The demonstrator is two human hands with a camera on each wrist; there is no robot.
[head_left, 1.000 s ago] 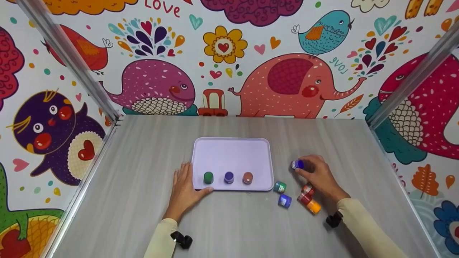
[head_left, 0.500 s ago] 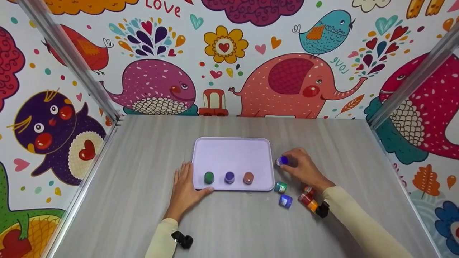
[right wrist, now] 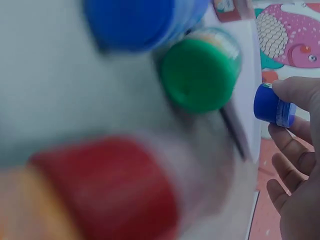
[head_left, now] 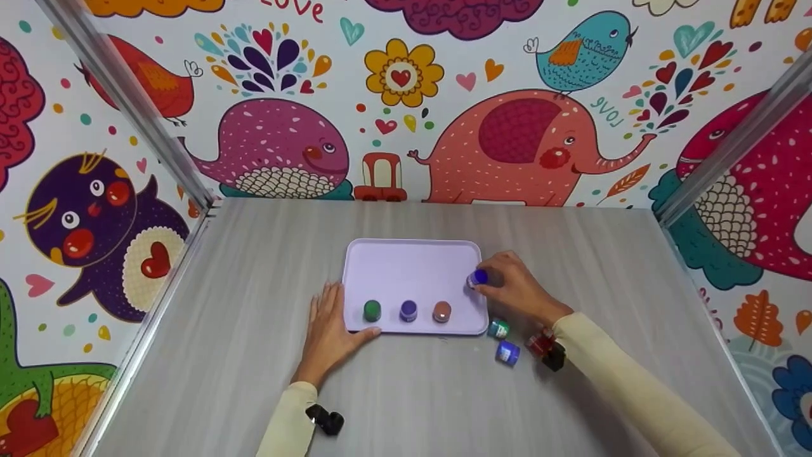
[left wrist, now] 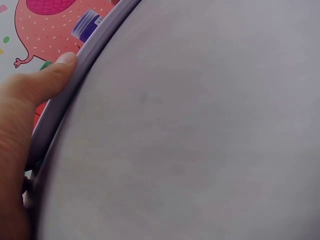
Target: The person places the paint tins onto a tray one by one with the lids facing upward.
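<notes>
Over the right rim of the lilac tray (head_left: 412, 263), my right hand (head_left: 523, 289) pinches a small blue-lidded paint pot (head_left: 478, 278) between thumb and fingers. The right wrist view shows that pot (right wrist: 270, 104) tilted, its lid towards the camera. My left hand (head_left: 327, 339) rests at the tray's front left corner, fingers straight along the side, thumb on the front rim. Along the tray's front stand a green-lidded pot (head_left: 372, 311), a purple-lidded pot (head_left: 408, 310) and a brown-lidded pot (head_left: 442, 311).
Right of the tray lie a green-lidded pot (head_left: 498, 328), a blue pot (head_left: 507, 353) and red pots (head_left: 540, 343), partly hidden by the right wrist's camera. An orange part (right wrist: 30, 205) shows beside the red lid. Patterned walls border the grey table (head_left: 266, 254).
My right hand has carried the blue-lidded pot leftwards from the table to above the tray's right rim. The left hand stays at the tray corner. The view has tipped slightly.
</notes>
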